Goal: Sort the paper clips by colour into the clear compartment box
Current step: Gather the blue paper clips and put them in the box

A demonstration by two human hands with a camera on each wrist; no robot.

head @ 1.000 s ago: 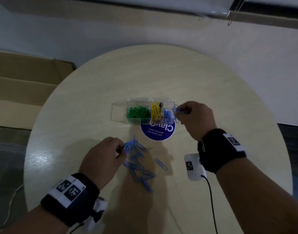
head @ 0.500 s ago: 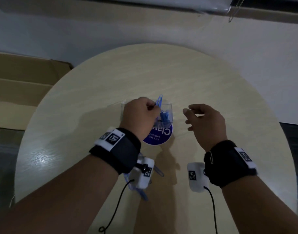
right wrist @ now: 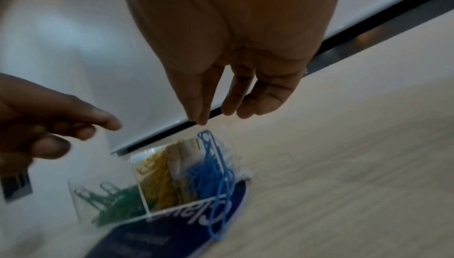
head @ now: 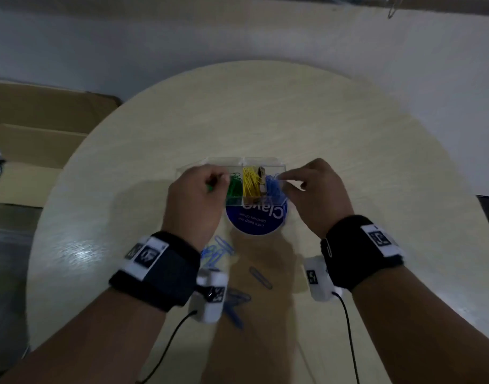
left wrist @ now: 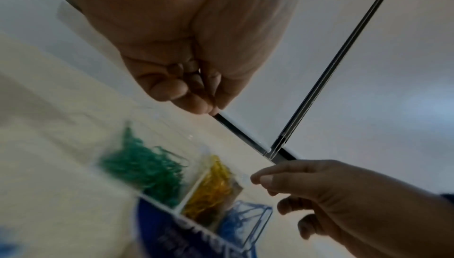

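Observation:
The clear compartment box [head: 262, 162] stands mid-table on a round blue sticker [head: 254, 220]. It holds green clips [head: 235, 188], yellow clips [head: 250, 184] and blue clips [head: 273, 185], each in its own compartment. My left hand [head: 223, 178] hovers over the box's left end. In the left wrist view its fingers [left wrist: 196, 103] are curled against the thumb and no clip shows in them. My right hand [right wrist: 201, 122] has its fingers nearly straight, thumb and forefinger tips together just above an upright blue clip [right wrist: 206, 138]. Blue clips [right wrist: 221, 213] hang over the box's near wall.
Several loose blue clips lie on the table near me, some under my left wrist [head: 218, 250], one [head: 261, 277] between my arms. The round wooden table [head: 265, 106] stands close to a white wall. Flattened cardboard [head: 29, 151] lies on the floor at left.
My left hand carried blue clips from the loose pile to the box, and now sits over the left end without them. My right hand pulled back open, then moved in to the blue compartment.

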